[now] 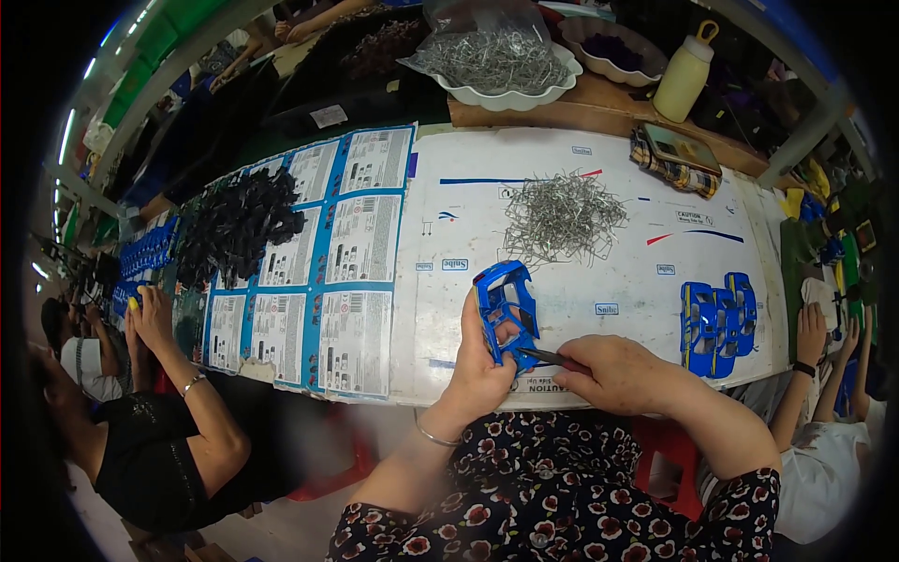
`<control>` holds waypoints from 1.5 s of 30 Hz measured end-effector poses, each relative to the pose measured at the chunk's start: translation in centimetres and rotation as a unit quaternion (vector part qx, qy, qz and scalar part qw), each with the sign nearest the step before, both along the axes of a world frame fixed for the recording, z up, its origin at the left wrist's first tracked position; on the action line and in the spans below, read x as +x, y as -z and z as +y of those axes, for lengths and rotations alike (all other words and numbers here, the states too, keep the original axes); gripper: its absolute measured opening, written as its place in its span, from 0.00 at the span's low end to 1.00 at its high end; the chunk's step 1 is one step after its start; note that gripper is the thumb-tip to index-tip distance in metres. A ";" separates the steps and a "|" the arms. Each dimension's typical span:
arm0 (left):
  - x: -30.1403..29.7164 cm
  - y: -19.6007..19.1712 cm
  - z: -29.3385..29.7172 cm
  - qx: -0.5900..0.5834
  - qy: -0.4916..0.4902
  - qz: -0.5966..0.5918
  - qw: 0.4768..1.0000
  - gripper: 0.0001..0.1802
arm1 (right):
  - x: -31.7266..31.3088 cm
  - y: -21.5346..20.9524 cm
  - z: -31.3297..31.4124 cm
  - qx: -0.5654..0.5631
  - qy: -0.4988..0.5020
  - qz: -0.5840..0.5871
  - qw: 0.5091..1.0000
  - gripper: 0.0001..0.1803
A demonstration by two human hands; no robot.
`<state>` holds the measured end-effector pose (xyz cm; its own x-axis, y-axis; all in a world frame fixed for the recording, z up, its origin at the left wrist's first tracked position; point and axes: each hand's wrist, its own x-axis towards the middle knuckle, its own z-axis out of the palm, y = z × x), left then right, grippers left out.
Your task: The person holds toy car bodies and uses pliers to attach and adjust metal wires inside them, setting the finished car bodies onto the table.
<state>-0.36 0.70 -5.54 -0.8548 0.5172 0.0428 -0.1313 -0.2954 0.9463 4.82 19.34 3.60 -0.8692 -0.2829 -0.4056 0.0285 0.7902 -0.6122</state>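
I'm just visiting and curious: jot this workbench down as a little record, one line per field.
Left hand: holds a blue car-shaped shell
Right hand: grips a dark slim tool, its tip at the shell's near end
Table centre: loose pile of bent metal pieces
Table right: more blue shells, side by side
Table left: heap of black pieces on printed sheets
Far side: white scalloped bowl; pale yellow bottle

A yellow bottle [683, 82] stands near plaid cloth [667, 172].
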 end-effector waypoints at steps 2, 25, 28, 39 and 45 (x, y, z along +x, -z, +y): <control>0.0 0.0 0.0 0.004 0.000 -0.012 1.000 0.50 | 0.2 0.5 -0.1 0.010 -0.003 0.030 1.000 0.15; -0.2 -0.6 -0.1 0.015 -0.007 -0.004 1.000 0.48 | 1.9 0.5 -0.5 0.096 -0.049 0.158 0.982 0.13; -0.3 -0.8 0.0 0.000 0.002 0.003 1.000 0.49 | 1.7 0.1 -0.4 0.064 -0.025 0.088 0.994 0.14; 0.2 -0.9 0.1 0.022 -0.008 -0.003 1.000 0.46 | 1.9 0.4 -0.3 -0.028 0.034 0.002 0.999 0.17; 0.1 -0.4 -0.1 0.002 -0.005 0.043 0.999 0.47 | 2.9 1.8 -0.8 0.006 0.036 0.079 0.996 0.14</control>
